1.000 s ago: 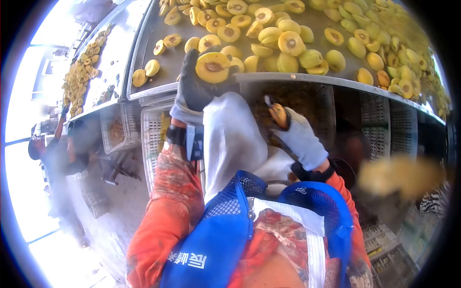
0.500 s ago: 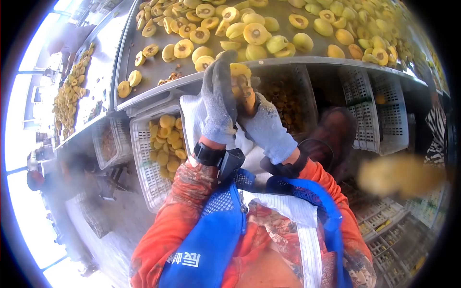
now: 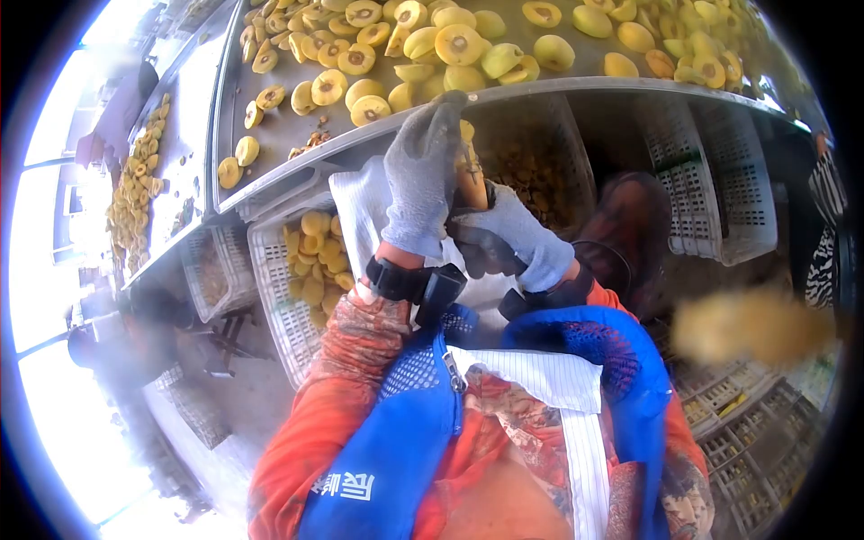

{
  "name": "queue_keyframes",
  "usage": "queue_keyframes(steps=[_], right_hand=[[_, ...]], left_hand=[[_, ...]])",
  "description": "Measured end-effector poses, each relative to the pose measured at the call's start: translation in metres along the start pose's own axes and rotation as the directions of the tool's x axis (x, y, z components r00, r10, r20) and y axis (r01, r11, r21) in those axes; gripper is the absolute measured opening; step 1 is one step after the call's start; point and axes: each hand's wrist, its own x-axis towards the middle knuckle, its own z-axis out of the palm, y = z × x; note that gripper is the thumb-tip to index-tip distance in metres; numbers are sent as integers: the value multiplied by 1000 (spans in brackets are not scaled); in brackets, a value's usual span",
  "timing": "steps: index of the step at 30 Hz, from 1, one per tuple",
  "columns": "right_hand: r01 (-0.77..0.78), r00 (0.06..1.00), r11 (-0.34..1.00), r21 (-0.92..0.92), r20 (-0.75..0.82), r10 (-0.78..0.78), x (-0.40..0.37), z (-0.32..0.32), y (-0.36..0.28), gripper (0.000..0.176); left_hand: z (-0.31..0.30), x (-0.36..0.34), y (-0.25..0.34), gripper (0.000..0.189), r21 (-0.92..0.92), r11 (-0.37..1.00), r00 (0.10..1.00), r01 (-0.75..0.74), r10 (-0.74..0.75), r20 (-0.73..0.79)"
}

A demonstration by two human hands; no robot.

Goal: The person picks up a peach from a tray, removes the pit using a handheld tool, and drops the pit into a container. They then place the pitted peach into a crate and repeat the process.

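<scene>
My left hand (image 3: 421,171), in a grey glove, is closed with its fingers pointing up over the table edge. A yellow piece of fruit (image 3: 466,131), which looks like a peach half, shows beside its fingertips, mostly hidden by the glove. My right hand (image 3: 511,236), gloved too, is wrapped round a short tool with a wooden handle (image 3: 472,186). The tool's tip lies against the fruit and cannot be made out. Just beyond the hands, halved yellow peaches (image 3: 459,45), several with pits in them, lie on the metal table (image 3: 270,148).
A white crate (image 3: 270,288) of fruit halves stands below the table on the left. A dark bin with brown pits (image 3: 531,184) sits under the edge, and white crates (image 3: 688,184) stand to the right. Another person's patterned sleeve (image 3: 823,216) shows at far right.
My right hand has dropped a little and turned, with the wooden handle now more upright. My left hand has closed further over the fruit, so less of it shows.
</scene>
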Motion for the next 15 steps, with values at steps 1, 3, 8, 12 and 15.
queue_keyframes(steps=[1, 3, 8, 12, 15], right_hand=[[8, 1000, 1000, -15, 23, -8, -2, -1, -1, 23], [13, 998, 999, -47, 69, -10, -11, -4, -6, 25], [-80, 982, 997, -5, 168, 80, -22, -14, -18, 17], [-173, 930, 956, 236, 360, 79, -16, -24, -6, 18], [-202, 870, 913, 355, 493, 1, -9, -25, -1, 19]], left_hand=[[3, 0, -1, 27, -49, 999, 998, -20, 18, -55], [5, -2, 6, 27, 41, 999, 1000, -19, 19, -3], [0, -1, 11, 27, -136, 964, 960, 230, -203, 191], [-5, -1, 16, 38, 193, 979, 970, -66, 17, 243], [-5, 1, 9, 42, 97, 994, 981, -58, 39, 189]])
